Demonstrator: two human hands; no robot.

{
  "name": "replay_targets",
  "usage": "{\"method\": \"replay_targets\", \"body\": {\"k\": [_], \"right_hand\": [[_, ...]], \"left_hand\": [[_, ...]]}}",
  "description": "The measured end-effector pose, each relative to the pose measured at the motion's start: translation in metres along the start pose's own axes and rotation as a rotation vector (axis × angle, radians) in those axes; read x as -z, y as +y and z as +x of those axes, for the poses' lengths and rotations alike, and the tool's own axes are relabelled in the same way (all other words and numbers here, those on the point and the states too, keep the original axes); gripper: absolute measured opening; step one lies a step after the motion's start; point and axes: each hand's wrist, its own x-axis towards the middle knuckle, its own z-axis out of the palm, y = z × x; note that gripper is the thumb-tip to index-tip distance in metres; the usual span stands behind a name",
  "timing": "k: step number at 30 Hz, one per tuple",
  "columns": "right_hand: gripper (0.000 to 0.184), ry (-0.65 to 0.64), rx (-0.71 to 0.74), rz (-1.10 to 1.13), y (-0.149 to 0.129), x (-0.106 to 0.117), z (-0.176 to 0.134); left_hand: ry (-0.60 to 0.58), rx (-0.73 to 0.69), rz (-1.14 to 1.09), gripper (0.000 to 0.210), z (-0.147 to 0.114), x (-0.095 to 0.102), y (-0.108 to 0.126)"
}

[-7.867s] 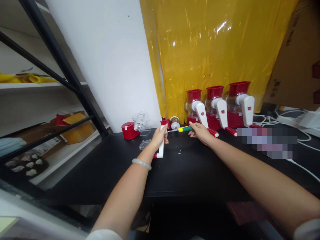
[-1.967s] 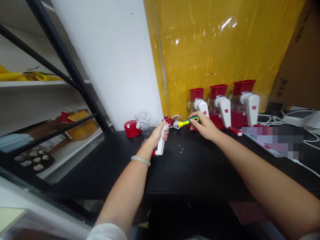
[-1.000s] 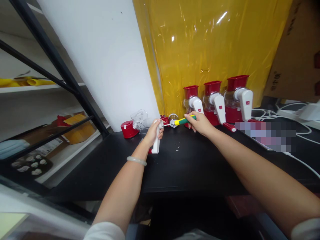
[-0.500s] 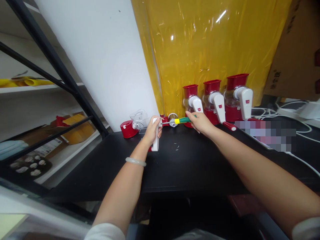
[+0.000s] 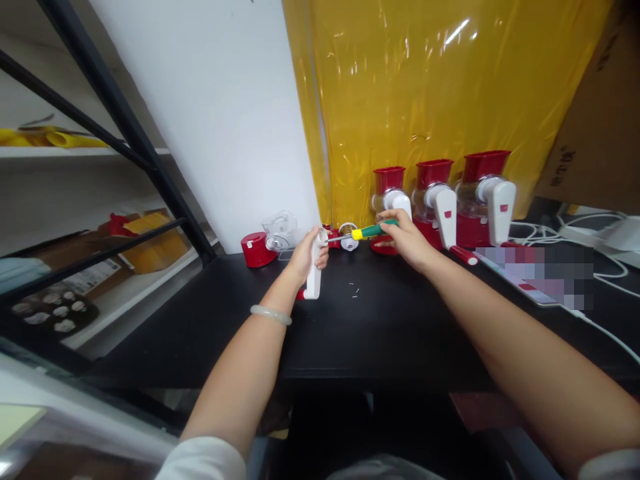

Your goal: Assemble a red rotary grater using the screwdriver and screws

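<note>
My left hand is closed around the upper part of a white crank handle, which stands upright with a red knob at its lower end. In my right hand is a screwdriver with a green and yellow grip, its fingers loosely round the back end. The metal shaft points left, and its tip meets the top of the crank handle; the exact contact is too small to tell. Behind my hands are a red base, a clear plastic housing and a grater drum with a white end.
Three assembled red and white rotary graters stand along the back right. A tablet with a white cable lies right of them. Small slivers lie on the black table. A shelf rack stands left.
My right fingers have loosened and spread on the screwdriver's grip, and its handle end has tilted up a little. My left hand keeps its hold on the crank handle. The view has shifted slightly.
</note>
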Motion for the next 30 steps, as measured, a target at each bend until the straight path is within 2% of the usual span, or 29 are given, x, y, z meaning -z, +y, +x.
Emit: {"method": "replay_targets", "body": {"k": [2,4,9,13,20,26,30], "right_hand": [[0.028,-0.064,0.168,-0.119,-0.002,0.006,-0.002],[0.026,-0.116,0.270,-0.271,-0.004,0.010,-0.004],[0.023,-0.135,0.346,-0.510,-0.008,0.014,-0.008],[0.023,-0.126,0.298,-0.499,-0.006,0.013,-0.009],[0.027,-0.185,0.116,-0.296,-0.002,0.012,-0.007],[0.027,-0.155,-0.011,-0.180,0.001,0.009,-0.005],[0.031,-0.131,-0.078,-0.126,-0.001,0.005,-0.006]], "left_hand": [[-0.006,0.122,-0.062,0.042,0.003,0.002,-0.001],[-0.004,0.196,-0.092,0.047,0.005,0.005,-0.004],[0.010,0.221,-0.122,0.051,0.007,0.008,-0.009],[0.017,0.213,-0.116,0.052,0.005,0.009,-0.008],[0.015,0.189,-0.080,0.049,0.004,0.008,-0.007],[0.048,0.092,-0.012,0.037,0.003,0.005,-0.007],[0.035,0.014,0.040,0.036,0.003,0.004,-0.008]]}}
